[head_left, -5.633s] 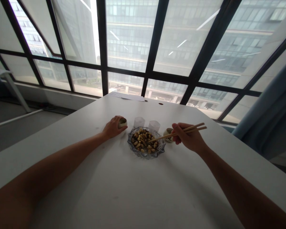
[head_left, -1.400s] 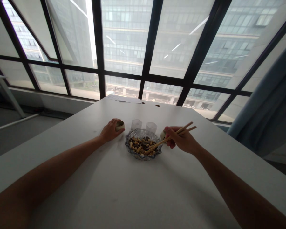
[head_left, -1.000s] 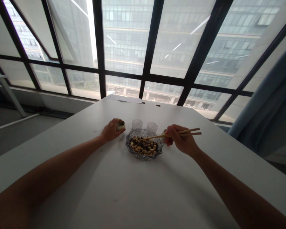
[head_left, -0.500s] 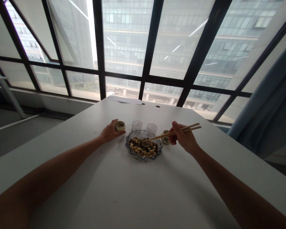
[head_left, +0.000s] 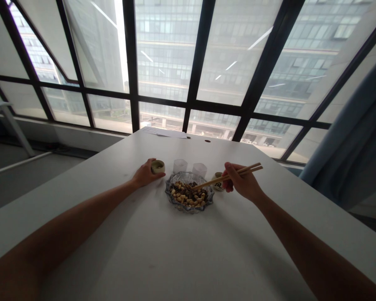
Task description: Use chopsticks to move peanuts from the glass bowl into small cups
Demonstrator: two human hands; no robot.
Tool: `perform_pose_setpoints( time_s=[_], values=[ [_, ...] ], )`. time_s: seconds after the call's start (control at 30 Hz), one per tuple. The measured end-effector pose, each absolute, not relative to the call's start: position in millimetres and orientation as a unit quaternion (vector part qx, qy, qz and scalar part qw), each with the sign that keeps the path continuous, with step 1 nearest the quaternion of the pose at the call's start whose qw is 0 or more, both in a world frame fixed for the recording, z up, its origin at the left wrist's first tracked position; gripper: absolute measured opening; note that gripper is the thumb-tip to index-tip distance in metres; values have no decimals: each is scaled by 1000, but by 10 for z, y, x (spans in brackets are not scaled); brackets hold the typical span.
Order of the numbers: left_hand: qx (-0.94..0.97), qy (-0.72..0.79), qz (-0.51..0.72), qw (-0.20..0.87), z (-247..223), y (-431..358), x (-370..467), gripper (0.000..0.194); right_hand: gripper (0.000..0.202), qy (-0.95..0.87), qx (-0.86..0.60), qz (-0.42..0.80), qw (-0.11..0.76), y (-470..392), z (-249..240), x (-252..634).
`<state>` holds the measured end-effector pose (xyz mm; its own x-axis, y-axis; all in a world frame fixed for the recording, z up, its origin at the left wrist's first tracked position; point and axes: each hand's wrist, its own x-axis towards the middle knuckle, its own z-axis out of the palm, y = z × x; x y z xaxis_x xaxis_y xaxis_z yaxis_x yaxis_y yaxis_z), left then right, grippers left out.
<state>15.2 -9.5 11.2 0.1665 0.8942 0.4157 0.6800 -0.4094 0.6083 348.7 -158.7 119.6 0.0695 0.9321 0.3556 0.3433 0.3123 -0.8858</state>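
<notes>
My left hand (head_left: 146, 172) is wrapped round a small pale cup (head_left: 158, 167) standing on the white table. Wooden chopsticks (head_left: 217, 179) are held in my right hand (head_left: 238, 180), their tips down among the nuts and dark seeds (head_left: 188, 195) in a scalloped glass bowl (head_left: 191, 210). Whether the tips grip a piece is too small to tell. Partly behind the chopsticks and my right fingers is a second small cup (head_left: 218, 185) with dark markings, right of the bowl.
Two clear plastic cups, the left one (head_left: 179, 165) and the right one (head_left: 199, 169), stand just behind the bowl. Papers (head_left: 164, 133) lie at the far edge of the white table (head_left: 163, 251). A blue curtain (head_left: 347, 146) hangs at the right.
The chopstick tips have shifted slightly right within the bowl, and my right hand has moved slightly left. My left hand remains round the pale cup.
</notes>
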Motion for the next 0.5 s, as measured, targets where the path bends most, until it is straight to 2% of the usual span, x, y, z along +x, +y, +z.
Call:
perform_pose_setpoints(
  time_s=[0.33, 0.5],
  values=[
    [761, 506, 389, 114, 130, -124, 154, 86, 61, -660, -491, 290, 489, -1595, 1118, 3456],
    [774, 486, 395, 93, 135, -139, 160, 86, 60, -643, -486, 284, 519, -1583, 1135, 3471]
  ],
)
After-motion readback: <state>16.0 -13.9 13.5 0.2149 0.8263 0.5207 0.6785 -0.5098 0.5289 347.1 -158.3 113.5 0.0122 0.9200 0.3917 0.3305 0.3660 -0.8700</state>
